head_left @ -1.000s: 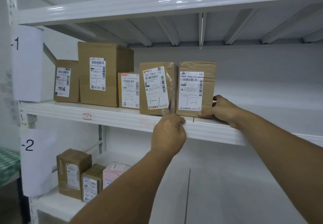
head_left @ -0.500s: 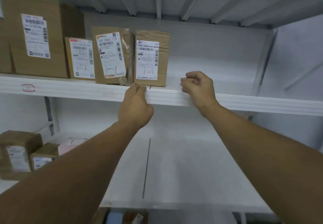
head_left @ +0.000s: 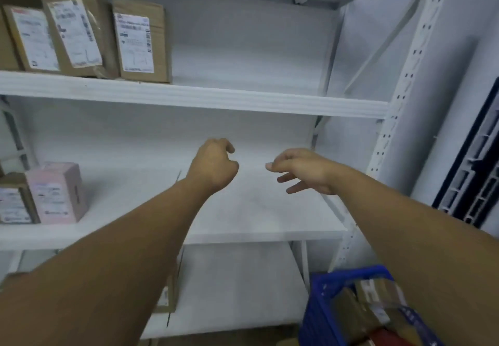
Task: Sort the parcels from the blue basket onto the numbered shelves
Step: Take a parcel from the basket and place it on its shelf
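1. The blue basket (head_left: 317, 316) sits nearest, low on the right, with brown parcels (head_left: 378, 290) inside it, partly hidden by the right forearm.
2. The left hand (head_left: 213, 166) hangs in front of the middle shelf (head_left: 256, 210), fingers curled in, holding nothing.
3. The right hand (head_left: 302, 170) is just right of it, apart from it, fingers relaxed and spread, holding nothing.
4. At the far left of the middle shelf a pink box (head_left: 56, 191) stands touching a brown box (head_left: 13, 202).
5. Farthest, on the top shelf (head_left: 216, 100), three labelled parcels (head_left: 78, 32) stand side by side at the left.
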